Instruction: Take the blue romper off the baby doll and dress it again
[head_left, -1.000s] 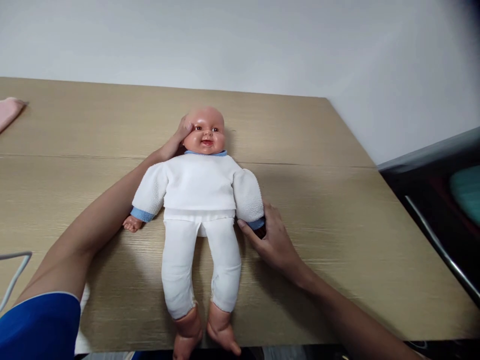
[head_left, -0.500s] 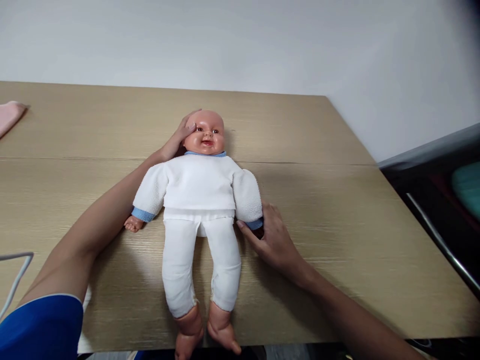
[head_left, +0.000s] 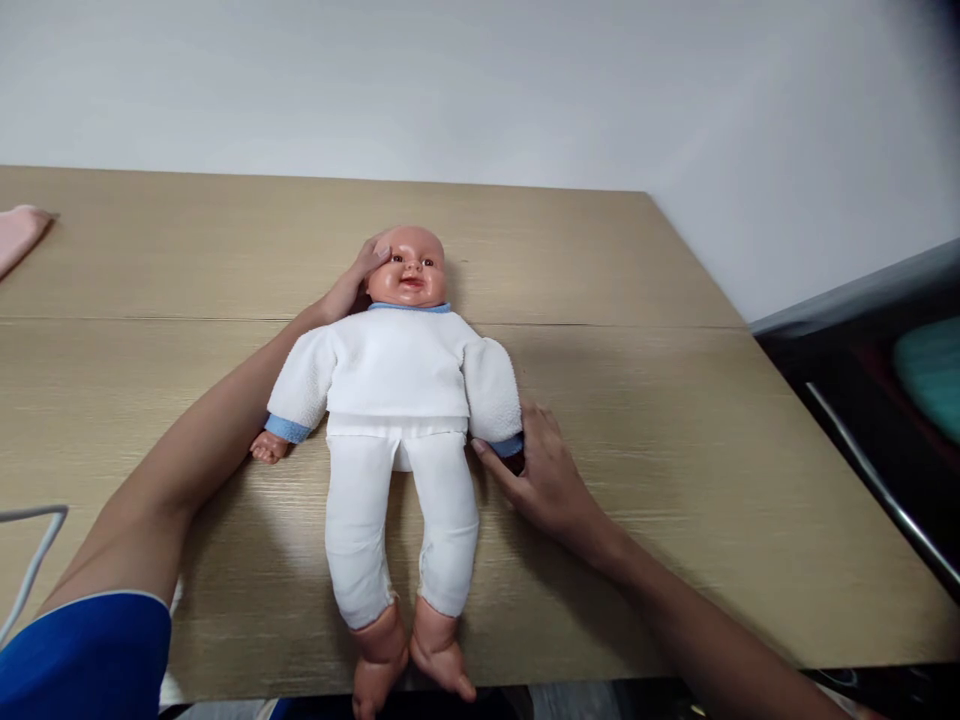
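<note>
A baby doll (head_left: pixel 399 365) lies face up on the wooden table (head_left: pixel 637 420), its feet reaching over the front edge. It wears a white fleece top with blue collar and cuffs, and white trousers. My left hand (head_left: pixel 367 268) cups the side of the doll's head, thumb on its temple; the other fingers are mostly hidden behind the head. At the doll's cuff on the right, my right hand (head_left: pixel 544 465) is wrapped round the end of its sleeve, covering most of the doll's hand there.
Pink cloth (head_left: pixel 21 235) lies at the far left of the table. A pale cable (head_left: pixel 37 560) bends in at the lower left. White wall (head_left: pixel 375 90) stands behind the table; a dark chair-like object with a teal patch (head_left: pixel 930 375) is at the right.
The doll's head has tilted very slightly to the left. Both hands keep their hold, and the view has shifted a little.
</note>
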